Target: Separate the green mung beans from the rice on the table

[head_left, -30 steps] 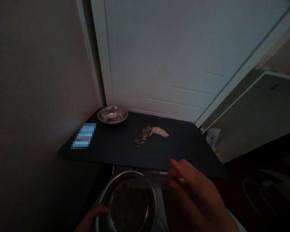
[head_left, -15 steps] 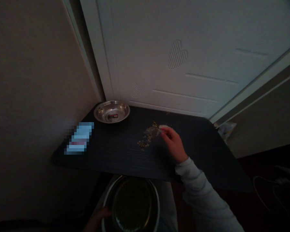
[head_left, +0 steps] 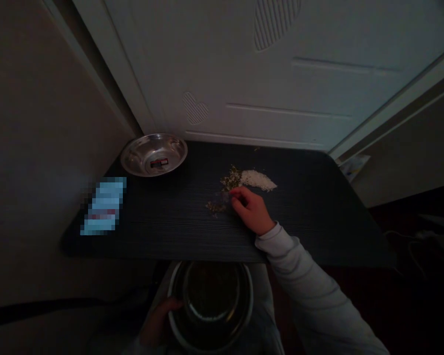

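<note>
My right hand (head_left: 252,211) is closed in a pinch over the dark table, on a small see-through piece of plastic (head_left: 222,199); its exact kind is hard to make out in the dim light. Under and beside the plastic lie scattered greenish-brown grains (head_left: 231,178). A heap of whitish grains (head_left: 258,180) sits just beyond my fingers. Below the table's front edge, my left hand (head_left: 162,315) grips the rim of a round dark bowl (head_left: 211,296) with a light rim, resting at my lap. Its contents look dark and cannot be told.
A shiny metal bowl (head_left: 148,154) with a small dark label inside stands at the table's back left. A pixelated bright rectangle (head_left: 104,206) lies at the left edge. Behind the table (head_left: 163,231) rises a white panel (head_left: 222,59) with embossed hearts.
My right hand has drawn the plastic nearer and left across the grains, uncovering the whitish heap. The view has tilted down a little. My left hand still holds the dark bowl.
</note>
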The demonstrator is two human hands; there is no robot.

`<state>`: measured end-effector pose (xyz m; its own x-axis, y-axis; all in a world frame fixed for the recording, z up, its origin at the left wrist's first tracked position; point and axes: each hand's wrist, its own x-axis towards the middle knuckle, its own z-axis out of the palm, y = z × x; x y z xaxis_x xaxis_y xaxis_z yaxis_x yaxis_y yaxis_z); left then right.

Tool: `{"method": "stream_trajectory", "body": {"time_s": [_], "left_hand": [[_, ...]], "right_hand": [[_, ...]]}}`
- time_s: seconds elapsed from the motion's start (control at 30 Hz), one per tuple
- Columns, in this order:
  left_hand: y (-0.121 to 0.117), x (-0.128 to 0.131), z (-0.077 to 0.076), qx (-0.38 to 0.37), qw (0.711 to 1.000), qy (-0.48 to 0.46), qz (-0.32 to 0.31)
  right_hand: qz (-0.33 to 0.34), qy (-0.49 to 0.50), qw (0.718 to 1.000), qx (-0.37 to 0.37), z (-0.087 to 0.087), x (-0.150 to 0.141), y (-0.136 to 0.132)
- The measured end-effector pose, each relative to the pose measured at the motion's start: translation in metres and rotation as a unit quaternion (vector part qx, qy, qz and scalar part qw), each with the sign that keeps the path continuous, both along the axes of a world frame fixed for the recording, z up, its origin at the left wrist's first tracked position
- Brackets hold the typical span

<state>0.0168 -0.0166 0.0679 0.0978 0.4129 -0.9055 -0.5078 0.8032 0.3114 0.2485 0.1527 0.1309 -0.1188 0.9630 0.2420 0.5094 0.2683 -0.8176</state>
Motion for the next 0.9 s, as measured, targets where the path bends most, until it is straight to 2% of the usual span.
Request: {"method": "stream_trajectory", "body": {"time_s": [0.1,0.3,0.47,0.63,0.8,0.9], "left_hand": [[0.003,-0.002,0.001,-0.003,0.998,0.04,-0.041],[0.009,-0.006,0.0,-0.021,0.998,0.044,-0.039],[0.013,0.0,0.007,-0.015,0.997,0.063,-0.04],[0.015,0.002,0.011,-0.015,0.997,0.044,-0.057],[0.015,0.006,0.01,0.009,0.999,0.028,-0.023],[0.015,0.006,0.011,0.002,0.999,0.041,-0.031]], "right_hand": [[0.001,-0.007,1.0,0.008,0.0,0.001,0.001],[0.023,-0.032,0.999,0.003,0.001,0.0,0.0],[0.052,-0.026,0.998,-0.003,0.003,-0.001,-0.002],[0.027,-0.01,1.0,-0.009,0.005,0.0,-0.001],[0.015,-0.03,0.999,-0.007,0.005,0.001,-0.001],[0.015,-0.047,0.999,-0.007,0.005,0.001,-0.001]]}}
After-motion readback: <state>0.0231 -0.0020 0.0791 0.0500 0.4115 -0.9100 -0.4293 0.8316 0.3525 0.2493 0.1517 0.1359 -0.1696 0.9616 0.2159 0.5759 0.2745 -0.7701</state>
